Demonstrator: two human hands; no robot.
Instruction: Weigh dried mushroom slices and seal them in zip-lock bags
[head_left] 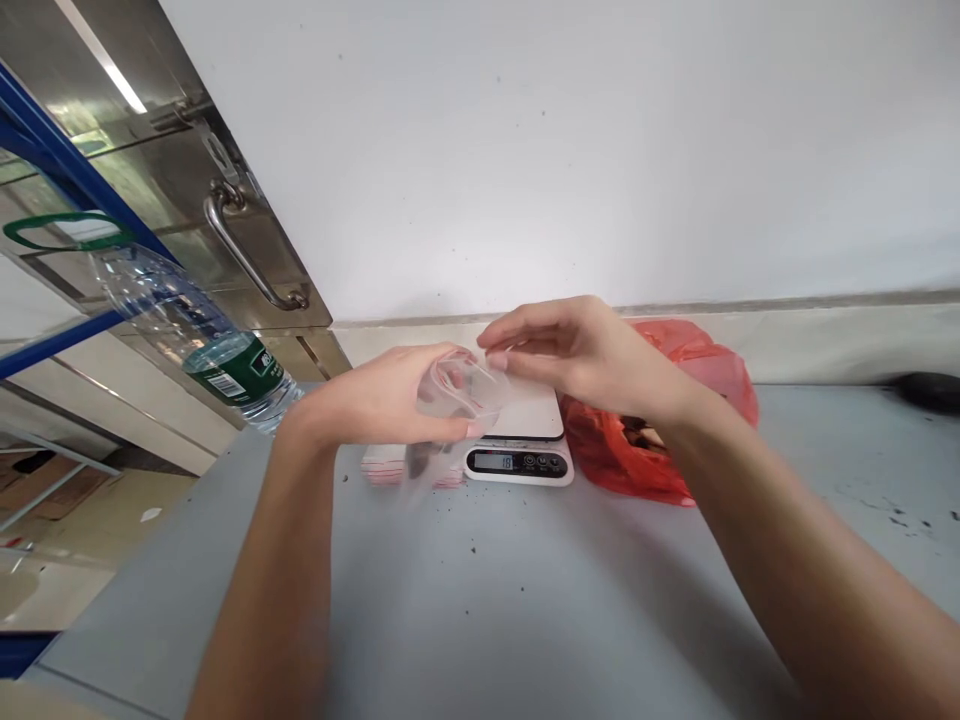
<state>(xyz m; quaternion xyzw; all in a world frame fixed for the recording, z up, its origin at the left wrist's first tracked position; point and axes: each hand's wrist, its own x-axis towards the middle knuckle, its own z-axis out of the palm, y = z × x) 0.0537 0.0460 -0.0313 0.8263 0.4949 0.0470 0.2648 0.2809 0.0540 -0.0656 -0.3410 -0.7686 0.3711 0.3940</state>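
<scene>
Grey table [525, 600] filled the lower frame, with a red bag [705, 380] at centre right and a white scale [525, 462] touching its left side. At centre frame, above the scale's left edge, hung a small clear bag [457, 390]. The left hand [390, 400] was closed around its side, and the right hand [577, 345] pinched its upper rim. Opening it well probably meant gripping opposite lips and parting them gently.

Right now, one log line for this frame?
left hand: holds clear bag | right hand: pinches its mouth | behind: scale, display lit | right: red bag | left: water bottle
</scene>
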